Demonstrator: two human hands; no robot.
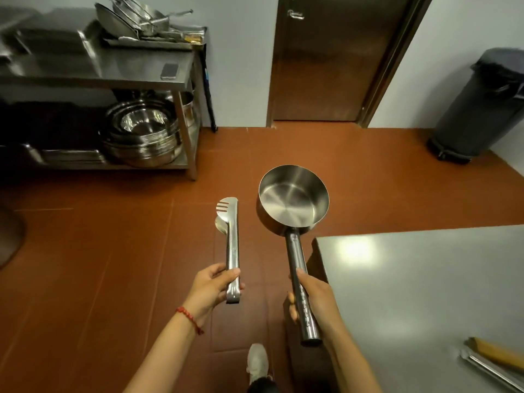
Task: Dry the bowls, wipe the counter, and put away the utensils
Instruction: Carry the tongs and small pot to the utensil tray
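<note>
**Tongs and pan carried over a red tile floor**

A red-brown tile floor [141, 236] fills the room, with a steel door [334, 61] at the back. At far left stands a steel table [93, 78] with a phone [169, 71] on top and strainers [141, 19] piled at its rear; on its lower shelf [158, 165] sits a stack of bowls [141, 134].

The left hand [211, 289], arm stretched forward with a red bracelet [188, 317] at the wrist, has its fingers wrapped round the hinge end of closed tongs [231, 245], which point away from the body. Just right, the right hand [310, 300] grips the long handle of a pan [293, 195], fingers clamped round it, thumb along the top, the bowl held level over the floor.

A second table [425, 279] lies at right, with another pair of tongs and a wooden handle at its near corner. A dark bin [482, 109] stands at far right. No writing can be read.
</note>
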